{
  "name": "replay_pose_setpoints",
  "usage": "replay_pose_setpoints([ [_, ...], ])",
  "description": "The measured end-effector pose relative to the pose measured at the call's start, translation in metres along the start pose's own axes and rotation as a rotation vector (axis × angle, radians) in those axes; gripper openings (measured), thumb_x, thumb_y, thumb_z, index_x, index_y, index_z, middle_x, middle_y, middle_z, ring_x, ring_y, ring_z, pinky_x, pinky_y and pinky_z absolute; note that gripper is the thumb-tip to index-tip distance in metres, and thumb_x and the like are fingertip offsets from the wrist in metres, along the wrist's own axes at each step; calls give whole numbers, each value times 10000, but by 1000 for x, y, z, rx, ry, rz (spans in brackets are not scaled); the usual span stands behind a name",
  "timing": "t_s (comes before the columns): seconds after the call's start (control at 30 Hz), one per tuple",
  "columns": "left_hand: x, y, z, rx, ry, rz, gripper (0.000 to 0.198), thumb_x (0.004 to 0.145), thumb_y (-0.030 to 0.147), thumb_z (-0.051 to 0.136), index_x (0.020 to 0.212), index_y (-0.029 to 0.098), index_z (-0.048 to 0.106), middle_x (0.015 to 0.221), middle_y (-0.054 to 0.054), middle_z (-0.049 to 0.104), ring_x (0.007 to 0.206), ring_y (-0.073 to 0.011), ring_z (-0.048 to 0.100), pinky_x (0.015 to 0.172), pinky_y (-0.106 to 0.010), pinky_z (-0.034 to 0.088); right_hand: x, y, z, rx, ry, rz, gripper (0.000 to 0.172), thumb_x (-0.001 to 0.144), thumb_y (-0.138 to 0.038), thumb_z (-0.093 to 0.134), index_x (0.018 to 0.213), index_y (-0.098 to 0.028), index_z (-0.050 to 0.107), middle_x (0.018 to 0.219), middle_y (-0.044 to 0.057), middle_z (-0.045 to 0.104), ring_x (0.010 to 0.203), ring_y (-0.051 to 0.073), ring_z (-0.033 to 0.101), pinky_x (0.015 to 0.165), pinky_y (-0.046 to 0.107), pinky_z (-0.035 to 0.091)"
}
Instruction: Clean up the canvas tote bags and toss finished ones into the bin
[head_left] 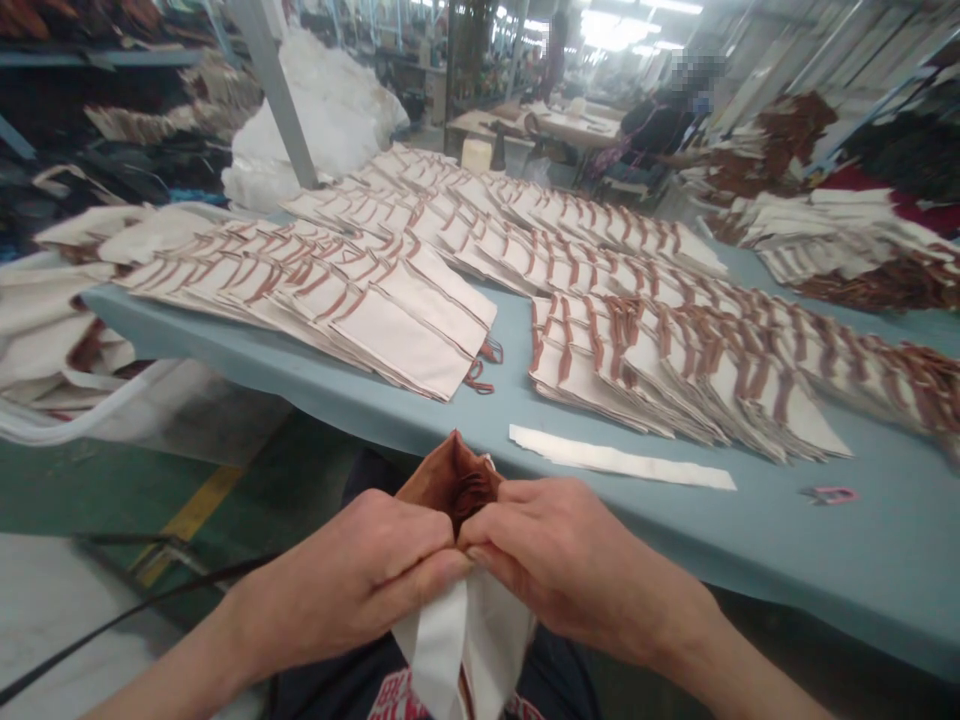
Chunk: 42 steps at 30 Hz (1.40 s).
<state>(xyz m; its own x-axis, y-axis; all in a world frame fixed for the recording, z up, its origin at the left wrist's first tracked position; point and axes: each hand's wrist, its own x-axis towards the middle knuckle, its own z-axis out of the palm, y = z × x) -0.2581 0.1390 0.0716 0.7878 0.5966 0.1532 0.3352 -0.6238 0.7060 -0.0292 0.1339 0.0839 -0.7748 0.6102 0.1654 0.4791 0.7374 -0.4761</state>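
Both hands grip one sewn fabric piece (501,625), cream cloth below and brown inside, held over my lap in front of the table edge. My left hand (360,565) pinches it from the left, thumb pressed against the fingers. From the other side my right hand (566,565) pinches it too, its fingertips touching those of my left. Above the fingers the brown lining (433,475) stands open in a pocket shape, with dark folds inside. What lies directly under the fingertips is hidden.
A blue-covered table (420,425) bears overlapping rows of cream-and-brown pieces (420,330). Near its front edge lie a white strip (622,458) and pink-handled thread snips (831,495). A white bin (75,425) full of cloth stands at the left. One person (656,130) sits farther back.
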Motion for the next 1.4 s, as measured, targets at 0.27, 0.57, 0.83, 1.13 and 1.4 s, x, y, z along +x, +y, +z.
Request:
replay_pose_setpoints([
  [0.27,-2,3,-2,-30,19,-15,313,1009,143,505,714,207,421,628,86,454,556,-79,433,552,-245,277,-6,-3,-12,164,-54,43,173,1015,-88,538,1063,-209,652,927,31,737,868,170,665,761,284,437],
  [0.57,0,18,10,-93,70,-142,334,880,128,459,655,216,228,585,79,244,514,-84,280,513,-263,217,2,23,-4,343,144,61,314,1112,-261,386,935,-193,636,861,31,714,827,164,614,841,306,452],
  [0.83,-39,6,17,-26,288,-110,341,971,154,403,683,213,231,568,65,292,489,-92,356,528,-258,294,10,45,31,461,154,57,420,1087,-321,320,896,-177,666,879,62,713,828,182,631,826,321,487],
  [1.13,-43,-28,-27,-136,332,-183,519,1030,481,419,602,222,281,513,52,330,453,-106,367,437,-229,326,11,11,6,314,302,-18,160,820,-77,525,823,-210,613,790,15,712,748,165,593,740,293,448],
  [1.4,-16,-5,-33,185,320,7,221,894,272,662,1107,213,678,1089,-35,759,1059,-217,675,980,-294,487,9,-20,-33,173,238,122,138,724,-91,494,743,-207,567,655,-29,578,603,123,489,620,258,326],
])
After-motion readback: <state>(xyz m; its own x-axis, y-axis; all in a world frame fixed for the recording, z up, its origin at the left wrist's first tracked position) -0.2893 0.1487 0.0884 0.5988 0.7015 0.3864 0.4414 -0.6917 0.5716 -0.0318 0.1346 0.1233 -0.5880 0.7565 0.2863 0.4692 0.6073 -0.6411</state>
